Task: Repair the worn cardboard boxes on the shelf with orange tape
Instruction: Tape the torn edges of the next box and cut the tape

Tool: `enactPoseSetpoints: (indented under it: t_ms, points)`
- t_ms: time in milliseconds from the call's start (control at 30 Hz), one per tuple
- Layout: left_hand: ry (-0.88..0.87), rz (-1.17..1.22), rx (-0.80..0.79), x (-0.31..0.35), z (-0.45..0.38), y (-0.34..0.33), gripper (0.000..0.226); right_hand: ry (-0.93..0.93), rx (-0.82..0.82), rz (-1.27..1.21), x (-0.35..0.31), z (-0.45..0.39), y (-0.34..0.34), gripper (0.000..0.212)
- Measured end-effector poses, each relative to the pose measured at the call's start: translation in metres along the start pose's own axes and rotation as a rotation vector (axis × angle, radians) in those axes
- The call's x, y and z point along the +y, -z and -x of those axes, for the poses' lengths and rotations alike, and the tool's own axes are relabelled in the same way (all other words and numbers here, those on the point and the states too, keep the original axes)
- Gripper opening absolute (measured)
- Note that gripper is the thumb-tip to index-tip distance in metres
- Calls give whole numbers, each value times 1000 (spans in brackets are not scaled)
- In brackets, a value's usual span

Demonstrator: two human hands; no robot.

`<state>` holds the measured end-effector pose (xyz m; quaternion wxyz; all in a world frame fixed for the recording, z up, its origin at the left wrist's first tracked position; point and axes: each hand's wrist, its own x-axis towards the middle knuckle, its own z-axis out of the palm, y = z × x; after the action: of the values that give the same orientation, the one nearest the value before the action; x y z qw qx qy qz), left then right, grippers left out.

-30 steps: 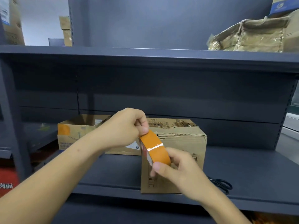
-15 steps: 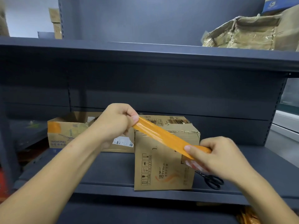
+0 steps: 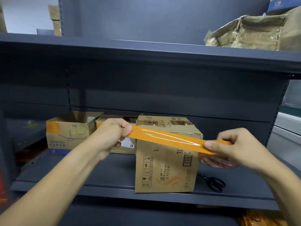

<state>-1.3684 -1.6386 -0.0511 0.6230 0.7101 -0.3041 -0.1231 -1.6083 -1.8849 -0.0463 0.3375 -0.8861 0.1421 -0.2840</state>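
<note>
An open box (image 3: 68, 132) with orange patches sits at the left of the shelf (image 3: 114, 170). The left hand (image 3: 112, 136) pinches the free end of the tape (image 3: 164, 139), which stretches taut across the front of the upright box (image 3: 164, 170). The right hand (image 3: 236, 147) grips the roll (image 3: 216, 161), thumb pressing on the strip. Scissors (image 3: 213, 183) lie on the shelf just right of that box.

Glossy orange tape (image 3: 166, 139), brown printed box (image 3: 166, 168), black scissors (image 3: 215, 184), dark-grey shelf (image 3: 101, 173).
</note>
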Motion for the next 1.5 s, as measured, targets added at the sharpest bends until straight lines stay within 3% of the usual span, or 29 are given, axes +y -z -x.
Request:
enactPoseSetpoints:
  t_ms: [133,300,533,833,1500]
  points:
    - [19,62,-44,-10,0,7,34,9,-85,-107,6,2,15,68]
    - [17,48,-44,-22,0,-6,35,-57,-14,-51,14,-7,12,46]
    - [-40,-3,65,-13,-7,-23,28,-104,112,190,11,-33,26,40]
    - [34,9,138,-7,-13,-32,28,-104,198,472,1,-56,27,39]
    - [56,27,145,-26,-35,-27,17,-127,106,400,19,-78,23,44]
